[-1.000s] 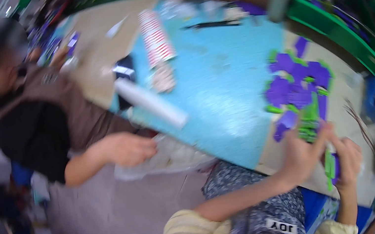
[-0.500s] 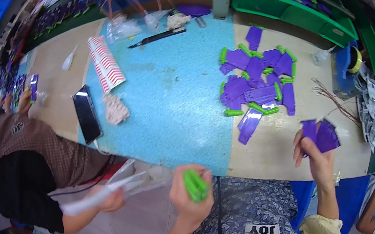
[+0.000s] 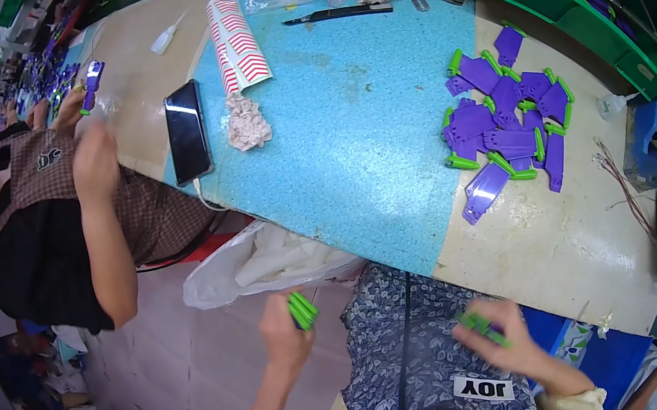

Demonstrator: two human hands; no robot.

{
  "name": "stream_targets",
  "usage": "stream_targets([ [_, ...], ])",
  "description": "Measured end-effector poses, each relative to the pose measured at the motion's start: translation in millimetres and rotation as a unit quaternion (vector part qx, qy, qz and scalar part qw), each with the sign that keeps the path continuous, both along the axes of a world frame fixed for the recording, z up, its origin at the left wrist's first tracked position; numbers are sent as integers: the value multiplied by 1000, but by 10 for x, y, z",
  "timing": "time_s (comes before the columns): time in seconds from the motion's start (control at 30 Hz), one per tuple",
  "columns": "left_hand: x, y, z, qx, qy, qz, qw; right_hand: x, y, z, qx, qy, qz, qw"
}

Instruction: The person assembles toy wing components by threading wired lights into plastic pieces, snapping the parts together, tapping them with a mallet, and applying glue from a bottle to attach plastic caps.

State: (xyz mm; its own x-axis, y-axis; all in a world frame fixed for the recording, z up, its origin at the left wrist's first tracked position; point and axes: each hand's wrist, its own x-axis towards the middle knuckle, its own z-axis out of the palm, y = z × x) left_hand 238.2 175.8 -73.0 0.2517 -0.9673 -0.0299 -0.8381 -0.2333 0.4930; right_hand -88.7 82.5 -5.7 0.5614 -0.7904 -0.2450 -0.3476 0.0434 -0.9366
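Observation:
My left hand (image 3: 282, 340) is closed round a bundle of plastic pieces whose bright green ends (image 3: 302, 310) stick out past the fingers. It is off the table, over the floor to the left of my apron. In front of my apron, my right hand (image 3: 505, 336), blurred, grips plastic pieces with green ends (image 3: 484, 329); the fingers hide most of them. On the table lies a loose pile of purple plastic pieces (image 3: 511, 141) with green ends, beyond both hands and toward the right.
A co-worker (image 3: 72, 197) sits at the left, handling a purple piece (image 3: 92, 87). A phone (image 3: 188, 133) with a cable, a putty-like lump (image 3: 247, 123), striped card (image 3: 237, 45) and a black pen-like tool (image 3: 337, 14) lie on the table. Green bins (image 3: 577, 20) stand right; a white bag (image 3: 268, 259) hangs below the edge.
My right hand has drawn back from above the table to my apron, its pieces now showing green ends. The co-worker's near hand has risen from beside the white bag. The view has shifted.

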Motion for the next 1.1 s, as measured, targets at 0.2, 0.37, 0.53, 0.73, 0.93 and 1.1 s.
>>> stream_targets([
  [0.2,865,-689,32,-84,-141,-30,986,462,365,-768,-144,100,100,980],
  [0.37,1221,-1084,-454,36,-193,-15,980,1570,-4,-1414,-303,193,169,918],
  [0.53,1541,-1360,-625,6,-231,123,965,1158,503,-1527,-349,85,331,873],
  [0.73,1803,-1532,-714,17,-223,185,957,1027,425,-1377,-274,106,340,893],
  [0.93,1461,-1286,-450,24,-164,112,980,854,366,-1169,-205,160,304,917],
  [1.1,434,-637,800,197,-119,32,973,-134,359,-259,-22,205,230,951],
])
